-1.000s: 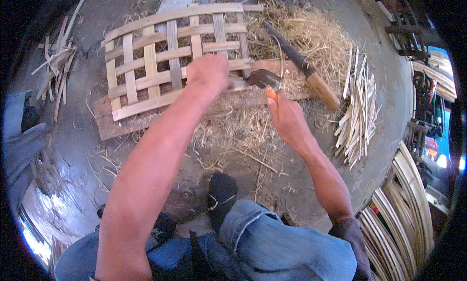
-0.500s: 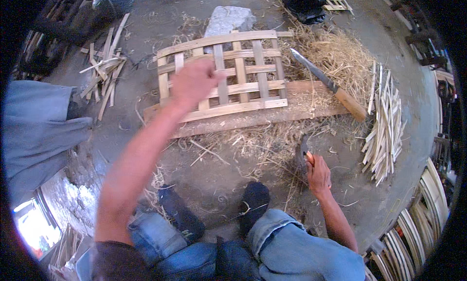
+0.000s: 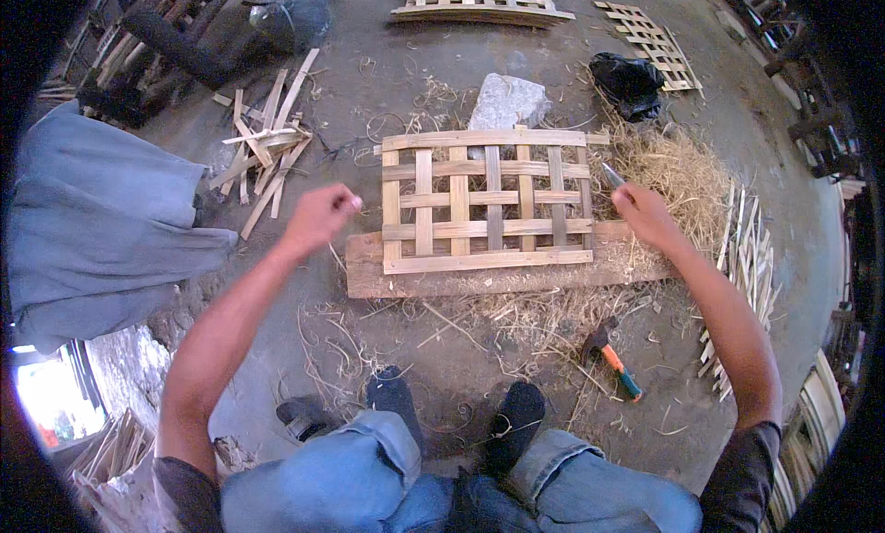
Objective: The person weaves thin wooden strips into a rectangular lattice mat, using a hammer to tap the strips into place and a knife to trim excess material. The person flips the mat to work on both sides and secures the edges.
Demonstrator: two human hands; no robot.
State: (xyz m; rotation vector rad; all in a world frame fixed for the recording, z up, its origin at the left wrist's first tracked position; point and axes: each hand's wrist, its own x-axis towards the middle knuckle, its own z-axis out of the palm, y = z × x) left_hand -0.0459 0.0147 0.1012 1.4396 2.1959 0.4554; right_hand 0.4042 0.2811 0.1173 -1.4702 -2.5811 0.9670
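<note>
A woven panel of flat wooden strips leans on a low wooden plank, its far edge near a pale stone block. My left hand is off the panel's left side, fingers curled together; whether something small is in them is hidden. To the panel's right, my right hand is closed at a knife, whose pointed blade sticks out past the thumb. The hand and forearm cover the rest of the knife. A hammer with an orange and green handle lies on the floor near my right foot.
Curly shavings heap up at the right beside a bundle of thin strips. More loose strips lie at the left. Farther off are stacked woven panels, another lattice panel and a black plastic bag. Grey cloth hangs at left.
My right hand has let go of the hammer, now on the floor, and moved up to the knife. My left hand has moved left, off the panel. The view has shifted.
</note>
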